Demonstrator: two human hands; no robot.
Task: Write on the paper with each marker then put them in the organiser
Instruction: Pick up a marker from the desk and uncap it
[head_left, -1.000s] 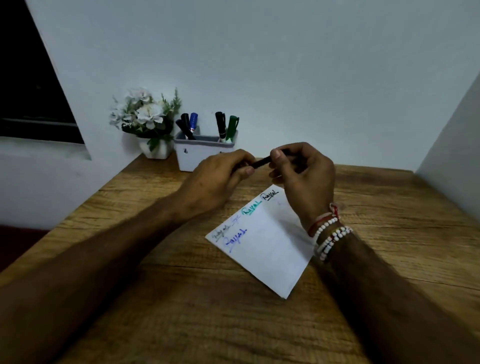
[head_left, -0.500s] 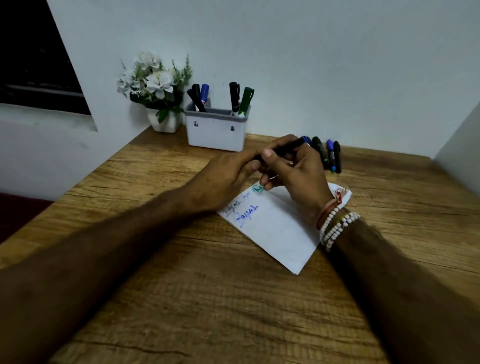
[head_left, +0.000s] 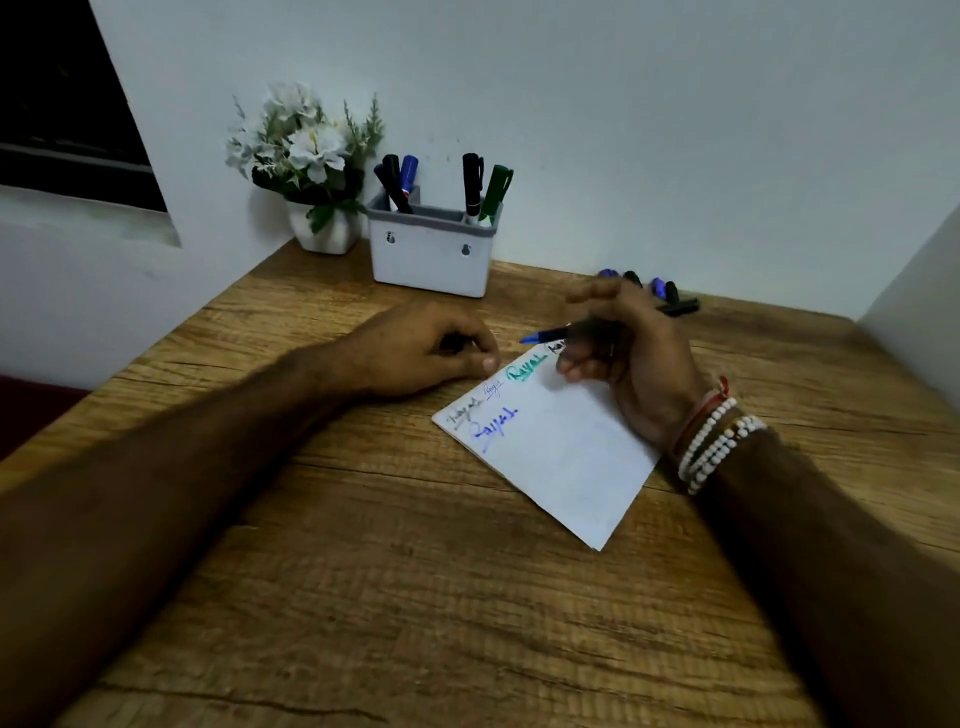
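The right hand grips a blue-tipped marker, fingers curled round its dark barrel. The bare tip points to 9 o'clock and hangs over the far corner of the paper; whether it touches the sheet cannot be told. The heel of this hand sits at the paper's 3 o'clock edge, and bead bracelets circle the wrist. The hand is blurred, so which fingers do the pinching is unclear.

The left hand lies on the table at 9 o'clock of that far corner, fingers folded under and the thumb tip just beside the paper's edge. Whether anything is closed inside them cannot be told.

The paper lies flat and skewed, one corner toward 5 o'clock. Short written words in black, blue and green run along its far-left edge, with a larger blue word below them.

The organiser stands by the wall at 11 o'clock of the paper, well apart from both hands. Capped markers stand in it: dark and blue ones in the 9 o'clock compartment, a black and a green in the 3 o'clock one. A flower pot sits just at 9 o'clock of the organiser.

The loose markers lie on the table at 12 o'clock of the right hand, close to the wall — partly hidden behind its knuckles
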